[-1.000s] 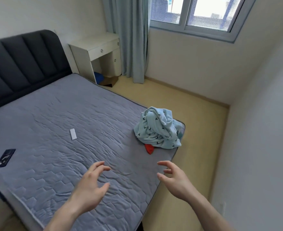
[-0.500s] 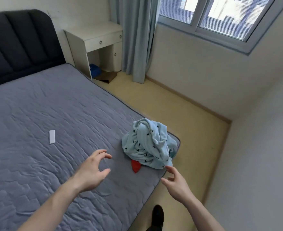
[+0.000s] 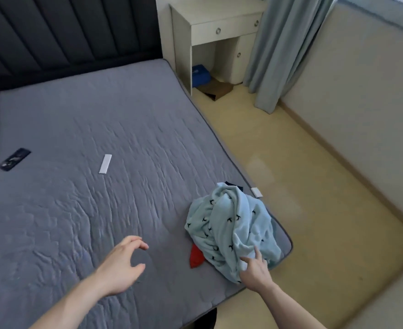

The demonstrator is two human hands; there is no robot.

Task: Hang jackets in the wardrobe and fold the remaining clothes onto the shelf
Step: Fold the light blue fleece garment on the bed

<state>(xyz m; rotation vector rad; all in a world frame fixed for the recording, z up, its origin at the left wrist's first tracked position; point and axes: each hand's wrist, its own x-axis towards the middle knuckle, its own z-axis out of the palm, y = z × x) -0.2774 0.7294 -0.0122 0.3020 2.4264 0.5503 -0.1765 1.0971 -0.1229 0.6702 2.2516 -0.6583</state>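
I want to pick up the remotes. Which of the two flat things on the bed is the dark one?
The dark remote, lying near the mattress's left edge. The other, a white remote, lies nearer the middle.

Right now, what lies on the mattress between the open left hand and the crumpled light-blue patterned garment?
In the head view, a small red cloth lies between the left hand and the light-blue patterned garment, partly tucked under it; otherwise bare grey quilted mattress.

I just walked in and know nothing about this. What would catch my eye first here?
Most likely the crumpled light blue garment heaped at the near right corner of the grey bed, with a bit of red cloth poking out from under it. The right hand touches the heap's near edge, while the left hand hovers open over bare mattress beside it. Behind, a dark padded headboard stands out against the pale walls.
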